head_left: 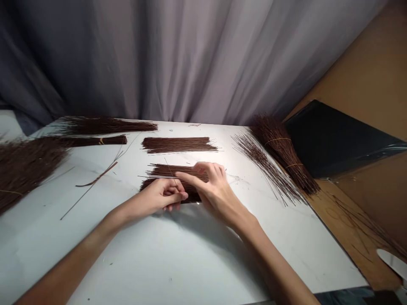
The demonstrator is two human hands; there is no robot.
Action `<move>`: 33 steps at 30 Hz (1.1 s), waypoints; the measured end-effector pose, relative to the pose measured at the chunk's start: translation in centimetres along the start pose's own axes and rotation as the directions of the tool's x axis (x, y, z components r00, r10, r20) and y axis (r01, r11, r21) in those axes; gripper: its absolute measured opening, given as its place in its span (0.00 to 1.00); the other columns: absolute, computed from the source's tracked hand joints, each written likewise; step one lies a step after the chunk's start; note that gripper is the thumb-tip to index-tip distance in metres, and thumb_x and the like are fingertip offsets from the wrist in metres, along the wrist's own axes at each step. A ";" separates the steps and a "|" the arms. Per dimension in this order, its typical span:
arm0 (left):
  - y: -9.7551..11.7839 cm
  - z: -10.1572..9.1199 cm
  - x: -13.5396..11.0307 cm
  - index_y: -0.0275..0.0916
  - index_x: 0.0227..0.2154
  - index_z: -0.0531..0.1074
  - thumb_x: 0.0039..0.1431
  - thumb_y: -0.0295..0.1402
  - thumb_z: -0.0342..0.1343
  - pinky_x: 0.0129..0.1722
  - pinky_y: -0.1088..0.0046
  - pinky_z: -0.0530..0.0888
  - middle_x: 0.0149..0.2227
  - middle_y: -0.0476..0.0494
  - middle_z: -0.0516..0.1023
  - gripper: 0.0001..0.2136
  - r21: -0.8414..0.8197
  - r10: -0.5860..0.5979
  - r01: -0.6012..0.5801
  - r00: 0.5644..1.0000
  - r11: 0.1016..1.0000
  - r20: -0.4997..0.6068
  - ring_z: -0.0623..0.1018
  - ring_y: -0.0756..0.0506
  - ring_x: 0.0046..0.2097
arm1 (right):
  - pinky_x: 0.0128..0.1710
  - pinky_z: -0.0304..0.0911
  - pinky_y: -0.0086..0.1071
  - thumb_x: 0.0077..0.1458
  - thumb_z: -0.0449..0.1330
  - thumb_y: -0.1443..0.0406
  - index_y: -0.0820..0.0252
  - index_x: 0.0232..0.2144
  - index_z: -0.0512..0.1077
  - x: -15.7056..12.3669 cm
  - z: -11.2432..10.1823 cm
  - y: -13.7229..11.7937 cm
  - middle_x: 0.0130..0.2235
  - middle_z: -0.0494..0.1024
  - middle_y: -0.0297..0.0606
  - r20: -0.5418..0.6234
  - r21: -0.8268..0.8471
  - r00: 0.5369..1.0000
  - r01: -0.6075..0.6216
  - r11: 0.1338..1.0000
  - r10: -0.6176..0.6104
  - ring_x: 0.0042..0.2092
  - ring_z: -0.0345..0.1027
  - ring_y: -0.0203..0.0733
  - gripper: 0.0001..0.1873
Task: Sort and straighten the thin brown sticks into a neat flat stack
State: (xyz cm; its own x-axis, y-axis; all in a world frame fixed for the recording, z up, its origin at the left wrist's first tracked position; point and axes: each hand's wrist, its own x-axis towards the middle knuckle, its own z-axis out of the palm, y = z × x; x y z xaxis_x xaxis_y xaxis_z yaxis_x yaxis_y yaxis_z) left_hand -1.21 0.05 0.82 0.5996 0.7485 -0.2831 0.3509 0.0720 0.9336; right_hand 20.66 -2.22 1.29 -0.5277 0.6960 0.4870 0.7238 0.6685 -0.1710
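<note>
My left hand (165, 192) is closed in a pinch around a thin dark twig (169, 167), which sticks up past the fingers at a slant. Beside it my right hand (214, 186) is held with its fingers apart and the index finger stretched toward the twig. Whether that fingertip touches the twig, I cannot tell. Under both hands lies a pile of cut brown twigs (159, 170), partly covered by them. Just behind it is a second, neatly lined-up pile of twigs (178, 144).
Loose twigs (267, 163) and a tied twig bundle (286, 156) lie at the right edge of the white table (152, 262). On the left are a blurred bundle (28, 169), a yellow-banded bundle (104, 140) and a long twig with a brown strip (98, 176). A grey curtain (190, 59) hangs behind.
</note>
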 end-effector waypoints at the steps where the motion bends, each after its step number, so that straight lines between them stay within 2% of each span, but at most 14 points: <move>1: 0.0 0.2 0.0 0.39 0.33 0.72 0.65 0.44 0.58 0.28 0.73 0.64 0.26 0.50 0.74 0.13 0.012 0.003 -0.003 1.000 1.000 0.005 0.71 0.49 0.29 | 0.56 0.58 0.46 0.70 0.51 0.69 0.45 0.65 0.63 0.4 0.3 -0.3 0.56 0.66 0.47 0.011 -0.053 0.999 0.030 0.998 -0.030 0.54 0.60 0.49 0.25; 4: 0.1 0.4 0.0 0.39 0.33 0.72 0.66 0.41 0.56 0.30 0.73 0.65 0.28 0.50 0.75 0.11 0.025 0.034 -0.035 0.999 0.999 0.019 0.71 0.48 0.31 | 0.57 0.57 0.50 0.68 0.55 0.67 0.46 0.66 0.62 1.1 0.9 -0.5 0.61 0.61 0.50 0.065 -0.195 0.995 0.083 0.977 -0.071 0.56 0.56 0.54 0.27; 7: 0.1 0.4 0.0 0.40 0.33 0.70 0.65 0.41 0.57 0.30 0.73 0.63 0.29 0.50 0.75 0.10 0.017 0.039 -0.040 0.998 0.999 0.045 0.70 0.48 0.31 | 0.57 0.57 0.50 0.66 0.56 0.70 0.53 0.59 0.69 0.6 1.0 0.2 0.60 0.63 0.52 0.049 -0.284 0.998 0.045 0.958 -0.033 0.58 0.54 0.56 0.21; 11: -0.1 0.2 0.2 0.40 0.32 0.69 0.64 0.41 0.58 0.30 0.73 0.62 0.27 0.51 0.73 0.11 0.020 0.031 -0.032 0.998 0.999 0.056 0.68 0.49 0.30 | 0.55 0.56 0.47 0.64 0.57 0.71 0.56 0.44 0.76 -0.5 0.7 1.4 0.55 0.70 0.47 0.006 -0.305 1.000 0.003 0.952 -0.001 0.53 0.57 0.53 0.11; 14: -0.4 0.1 0.2 0.40 0.33 0.69 0.65 0.42 0.57 0.33 0.73 0.63 0.28 0.51 0.74 0.11 0.020 0.050 -0.050 0.999 0.999 0.009 0.70 0.48 0.32 | 0.54 0.55 0.45 0.65 0.57 0.71 0.55 0.40 0.76 -0.9 0.4 1.9 0.50 0.74 0.42 0.028 -0.314 1.000 0.013 0.949 -0.004 0.50 0.59 0.51 0.09; 17: -0.4 0.0 0.1 0.41 0.33 0.69 0.66 0.41 0.56 0.34 0.73 0.64 0.30 0.51 0.75 0.10 0.045 0.059 -0.058 0.998 0.997 -0.028 0.70 0.48 0.33 | 0.53 0.54 0.45 0.65 0.57 0.70 0.54 0.38 0.77 -1.1 0.2 2.1 0.50 0.74 0.40 0.063 -0.302 0.998 -0.012 0.953 0.032 0.49 0.60 0.50 0.09; 24: 0.0 0.3 -0.3 0.43 0.34 0.69 0.68 0.43 0.53 0.31 0.73 0.64 0.30 0.52 0.75 0.11 0.158 0.037 -0.026 0.997 0.987 -0.068 0.70 0.48 0.32 | 0.51 0.55 0.45 0.65 0.58 0.68 0.53 0.37 0.78 -1.5 0.3 2.0 0.48 0.74 0.40 0.101 -0.248 0.991 -0.055 0.967 0.083 0.49 0.60 0.50 0.08; 28: 0.1 0.5 -0.3 0.42 0.35 0.69 0.68 0.43 0.53 0.35 0.72 0.68 0.31 0.50 0.77 0.11 0.131 0.034 -0.028 0.999 0.991 -0.042 0.73 0.47 0.34 | 0.49 0.57 0.42 0.68 0.57 0.62 0.51 0.44 0.77 -1.6 -0.4 2.4 0.49 0.75 0.41 0.016 -0.115 0.989 -0.142 0.983 0.144 0.47 0.62 0.48 0.09; 30: 0.2 0.5 -0.3 0.42 0.36 0.69 0.68 0.43 0.53 0.36 0.71 0.69 0.32 0.50 0.77 0.11 0.113 0.027 -0.021 0.998 0.993 -0.051 0.74 0.47 0.34 | 0.47 0.59 0.40 0.68 0.56 0.59 0.54 0.45 0.77 -1.8 -1.1 2.9 0.47 0.76 0.42 -0.089 -0.024 0.972 -0.221 0.975 0.219 0.46 0.64 0.46 0.11; 32: 0.4 0.5 -0.4 0.42 0.36 0.69 0.68 0.44 0.53 0.35 0.71 0.69 0.31 0.50 0.77 0.11 0.103 0.034 -0.026 0.997 0.994 -0.072 0.74 0.47 0.34 | 0.40 0.59 0.36 0.69 0.54 0.56 0.59 0.34 0.77 -2.0 -1.8 3.2 0.35 0.76 0.40 -0.186 0.088 0.909 -0.363 0.928 0.373 0.37 0.66 0.42 0.17; 33: 0.5 0.6 -0.4 0.42 0.37 0.69 0.68 0.45 0.52 0.34 0.72 0.69 0.31 0.50 0.77 0.12 0.101 0.044 -0.036 0.996 0.994 -0.078 0.74 0.47 0.33 | 0.35 0.58 0.34 0.70 0.53 0.54 0.60 0.27 0.75 -2.1 -2.0 3.4 0.28 0.73 0.37 -0.189 0.157 0.862 -0.446 0.881 0.470 0.31 0.64 0.39 0.23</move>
State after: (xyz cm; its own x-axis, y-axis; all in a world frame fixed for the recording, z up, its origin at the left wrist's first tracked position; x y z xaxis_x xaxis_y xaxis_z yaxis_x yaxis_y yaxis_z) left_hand -0.86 -0.57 1.26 0.5567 0.7999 -0.2241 0.3999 -0.0216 0.9163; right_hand 25.12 -1.97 1.40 -0.0309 0.8647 0.5013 0.8036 0.3198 -0.5021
